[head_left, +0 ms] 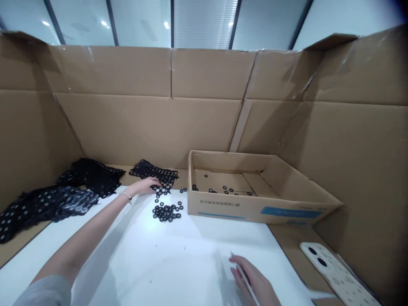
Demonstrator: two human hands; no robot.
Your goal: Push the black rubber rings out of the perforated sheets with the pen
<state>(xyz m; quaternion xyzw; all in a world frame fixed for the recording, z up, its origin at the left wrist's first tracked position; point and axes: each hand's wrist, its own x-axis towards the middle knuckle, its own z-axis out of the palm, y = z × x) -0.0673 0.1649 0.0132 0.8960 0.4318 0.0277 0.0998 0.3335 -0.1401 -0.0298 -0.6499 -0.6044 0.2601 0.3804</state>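
Note:
My left hand (145, 186) reaches to the far side of the white table, its fingers bent and close together at the near edge of a perforated black sheet (156, 172). Small black rings lie under and beside the fingertips; what they pinch, if anything, is hidden. A loose pile of black rings (166, 213) sits just nearer to me. Low on the right, my right hand (253, 278) is closed around a thin whitish stick (245, 278), tilted with its tip up and to the left. Its exact kind cannot be made out.
An open cardboard box (236, 207) with several scattered rings inside stands right of the pile. More perforated black sheets (47, 204) are heaped at the left. A pale phone-shaped thing (338, 272) lies at the right. Tall cardboard walls (127, 123) enclose the white table (178, 263).

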